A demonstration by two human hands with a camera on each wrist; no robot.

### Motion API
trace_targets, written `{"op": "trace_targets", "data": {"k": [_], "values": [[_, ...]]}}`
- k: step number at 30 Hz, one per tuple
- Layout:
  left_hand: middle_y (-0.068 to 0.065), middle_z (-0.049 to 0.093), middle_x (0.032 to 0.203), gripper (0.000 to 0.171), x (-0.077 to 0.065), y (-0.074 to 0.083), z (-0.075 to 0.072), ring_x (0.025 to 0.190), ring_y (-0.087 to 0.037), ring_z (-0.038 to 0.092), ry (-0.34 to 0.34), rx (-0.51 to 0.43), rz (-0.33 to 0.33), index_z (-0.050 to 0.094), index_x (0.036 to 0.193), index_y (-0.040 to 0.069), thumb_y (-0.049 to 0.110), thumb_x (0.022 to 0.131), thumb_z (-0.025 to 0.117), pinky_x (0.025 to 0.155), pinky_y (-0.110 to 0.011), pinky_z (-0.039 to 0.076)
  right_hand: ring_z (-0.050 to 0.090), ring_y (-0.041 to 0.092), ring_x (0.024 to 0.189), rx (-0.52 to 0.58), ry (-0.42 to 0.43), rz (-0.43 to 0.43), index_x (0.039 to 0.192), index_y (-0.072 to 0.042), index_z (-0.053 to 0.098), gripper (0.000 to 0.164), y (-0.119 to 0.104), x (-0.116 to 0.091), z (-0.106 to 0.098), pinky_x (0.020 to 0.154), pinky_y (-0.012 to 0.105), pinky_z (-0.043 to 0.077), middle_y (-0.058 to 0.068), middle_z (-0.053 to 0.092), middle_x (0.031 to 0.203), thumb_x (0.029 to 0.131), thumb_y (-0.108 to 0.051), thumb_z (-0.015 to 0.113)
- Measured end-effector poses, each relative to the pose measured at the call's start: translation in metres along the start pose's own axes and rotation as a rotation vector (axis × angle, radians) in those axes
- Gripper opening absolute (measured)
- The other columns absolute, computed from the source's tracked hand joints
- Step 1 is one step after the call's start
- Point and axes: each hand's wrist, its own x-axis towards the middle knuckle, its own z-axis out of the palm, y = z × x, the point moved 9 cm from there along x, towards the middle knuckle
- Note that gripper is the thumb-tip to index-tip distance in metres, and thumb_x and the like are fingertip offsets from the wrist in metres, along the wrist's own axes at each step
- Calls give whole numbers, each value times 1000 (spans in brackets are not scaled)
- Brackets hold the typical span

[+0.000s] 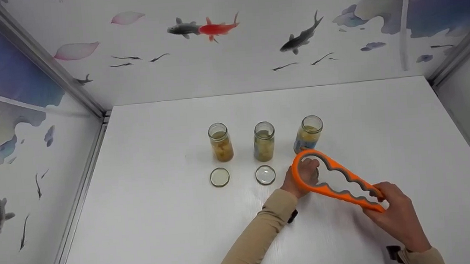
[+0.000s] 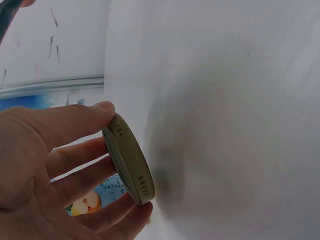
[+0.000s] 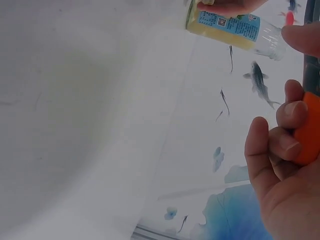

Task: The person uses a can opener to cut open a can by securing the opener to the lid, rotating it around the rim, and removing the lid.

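In the left wrist view, my left hand (image 2: 70,155) pinches a round jar lid (image 2: 131,160) on edge between thumb and fingers, close over the white table. My right hand (image 1: 401,215) grips the handle ends of an orange jar opener (image 1: 349,198) with wavy grey inner edges. The opener's loop overlaps my left hand in the head view and largely hides the lid there. Just beyond stands an open glass jar (image 1: 307,134) with a blue label and pale yellow contents. That label (image 2: 111,189) shows behind my left fingers.
Two more open jars, one in the middle (image 1: 264,146) and one at left (image 1: 222,147), stand in line with the labelled one. Before them lie two lids, a middle lid (image 1: 265,175) and a left lid (image 1: 219,177). Fish-printed walls (image 1: 246,64) border the table (image 1: 150,222).
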Motion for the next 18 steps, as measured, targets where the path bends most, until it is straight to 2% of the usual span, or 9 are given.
{"op": "trace_targets", "data": {"k": [3,5,8,12,14,16,18], "values": [[6,64,89,10,2,2,0,82,-8,60,27,136,-1,64,96,16,17,89,70,66,-19,48,43,13,73,6,-7,0,97,-5,63,46,2,-1,1,63,22,39,3,57,83,58,11,82],[7,65,89,8,3,3,2,81,-6,61,39,213,4,64,94,18,19,89,70,64,-19,48,43,12,73,12,-7,-5,97,-5,63,45,2,-2,2,63,21,39,3,57,83,59,11,81],[9,66,92,10,6,6,7,85,-6,62,63,316,28,67,98,21,24,89,70,73,-18,49,43,12,73,18,-3,-11,97,-4,64,44,1,-2,2,63,21,39,4,58,84,59,11,81],[10,65,98,20,11,9,16,96,-7,59,78,444,49,68,107,24,29,88,70,89,-20,44,44,13,73,17,-3,-9,96,-3,64,43,-1,-1,2,62,24,42,3,59,84,59,11,81],[10,65,102,25,14,10,19,101,-6,58,64,492,41,67,111,25,30,87,70,93,-20,41,44,13,73,17,-2,-11,96,-2,64,43,-1,-1,2,62,23,42,3,59,84,59,12,81],[10,64,106,30,17,11,22,105,-6,55,14,513,22,66,116,26,31,87,69,96,-20,38,45,13,73,15,-1,-8,96,-2,64,44,-1,-1,1,63,23,42,4,59,84,59,12,81],[8,63,112,34,18,12,21,107,-9,55,4,516,12,64,120,27,33,86,70,98,-22,37,45,13,73,16,1,-7,97,-2,64,44,0,-1,1,62,24,42,4,59,84,59,12,81]]}}
